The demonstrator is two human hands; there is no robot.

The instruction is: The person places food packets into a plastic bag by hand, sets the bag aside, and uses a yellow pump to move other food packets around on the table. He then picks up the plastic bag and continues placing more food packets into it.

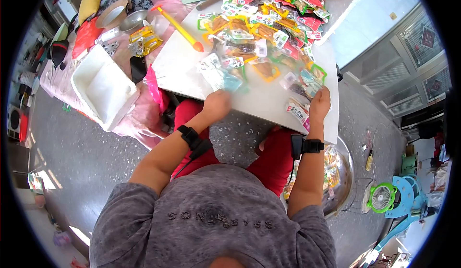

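Observation:
My left hand [217,104] is closed at the front edge of the white table [185,76]. It grips the near end of a blurred white-and-blue snack packet [218,73]. On the right, my right hand [320,104] pinches a small snack packet with a green edge [311,80]. A white packet with pink print [297,112] lies just left of that hand. Several yellow-edged snack packets [264,69] are spread over the table beyond both hands, some smeared by motion.
A white foam box [343,6] heaped with red and yellow packets lies at the back. A yellow stick with orange ends [180,28] is at the table's left. Another foam box [103,90] sits on the bed. A metal basin [346,181] holding packets stands below right.

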